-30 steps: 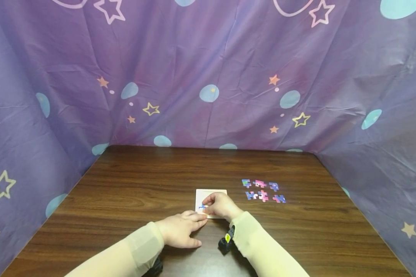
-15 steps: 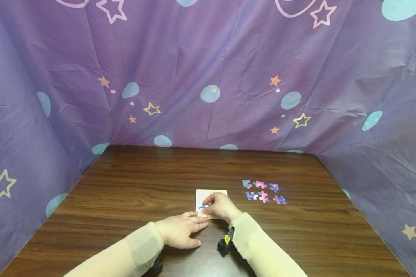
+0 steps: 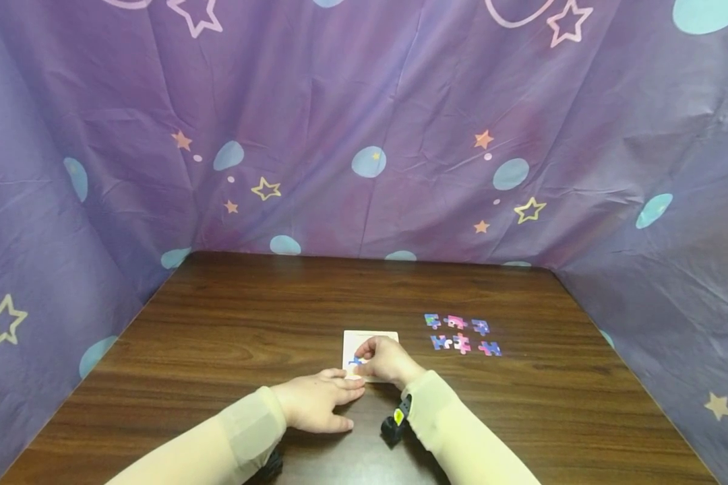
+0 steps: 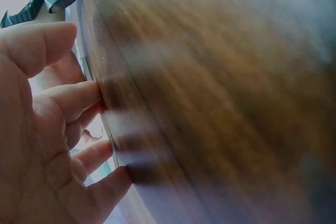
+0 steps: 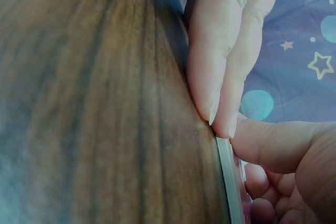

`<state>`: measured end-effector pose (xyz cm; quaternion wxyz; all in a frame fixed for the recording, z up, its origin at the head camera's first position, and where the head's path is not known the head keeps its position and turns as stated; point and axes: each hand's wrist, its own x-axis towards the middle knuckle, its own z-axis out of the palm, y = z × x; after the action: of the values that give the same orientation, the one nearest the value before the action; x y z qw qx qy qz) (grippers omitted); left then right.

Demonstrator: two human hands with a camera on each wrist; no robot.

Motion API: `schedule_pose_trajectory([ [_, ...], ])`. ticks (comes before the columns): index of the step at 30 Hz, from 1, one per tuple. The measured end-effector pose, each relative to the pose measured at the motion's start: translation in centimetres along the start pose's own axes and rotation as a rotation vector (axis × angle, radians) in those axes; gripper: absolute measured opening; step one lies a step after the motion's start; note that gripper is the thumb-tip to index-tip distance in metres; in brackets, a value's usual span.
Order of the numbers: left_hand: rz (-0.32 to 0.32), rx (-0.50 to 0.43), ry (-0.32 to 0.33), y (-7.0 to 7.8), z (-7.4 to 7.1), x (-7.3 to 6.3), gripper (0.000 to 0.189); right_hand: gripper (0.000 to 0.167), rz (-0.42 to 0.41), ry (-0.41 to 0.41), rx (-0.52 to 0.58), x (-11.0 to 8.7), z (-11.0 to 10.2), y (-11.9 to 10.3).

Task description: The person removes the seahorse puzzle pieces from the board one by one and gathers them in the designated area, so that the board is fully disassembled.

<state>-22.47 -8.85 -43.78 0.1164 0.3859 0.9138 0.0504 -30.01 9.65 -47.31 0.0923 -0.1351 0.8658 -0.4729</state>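
Observation:
In the head view a small white puzzle tray lies flat on the table. A blue puzzle piece shows at its left part, under the fingertips of my right hand. That hand pinches the piece with bent fingers and thumb, which partly hide it. My left hand rests palm down, its extended fingers touching the tray's near left corner. In the right wrist view, left fingertips meet the thin tray edge, with my right thumb above it. The left wrist view shows my left fingers along that edge.
Several loose puzzle pieces, pink and blue, lie in two rows right of the tray. The brown wooden table is enclosed by a purple curtain with stars and dots. A black wrist camera hangs at the right cuff.
Both hands stay nearly in place. The right fingers shift very slightly on the blue puzzle piece, and the left fingers slide a touch to the right along the tray's edge.

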Motion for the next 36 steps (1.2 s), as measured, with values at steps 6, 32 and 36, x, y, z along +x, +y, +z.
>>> schedule_pose_trajectory([
  [6, -0.011, -0.007, -0.002, 0.06, -0.04, 0.00, 0.063, 0.026, -0.015, -0.008, 0.006, 0.00, -0.02, 0.03],
  [32, -0.025, -0.024, 0.011, 0.10, 0.14, 0.06, 0.063, 0.036, -0.012, -0.054, 0.067, 0.12, -0.14, 0.08],
  [36, -0.023, -0.023, 0.012, 0.15, 0.02, 0.01, 0.063, 0.037, -0.011, -0.062, 0.100, 0.11, -0.23, 0.04],
])
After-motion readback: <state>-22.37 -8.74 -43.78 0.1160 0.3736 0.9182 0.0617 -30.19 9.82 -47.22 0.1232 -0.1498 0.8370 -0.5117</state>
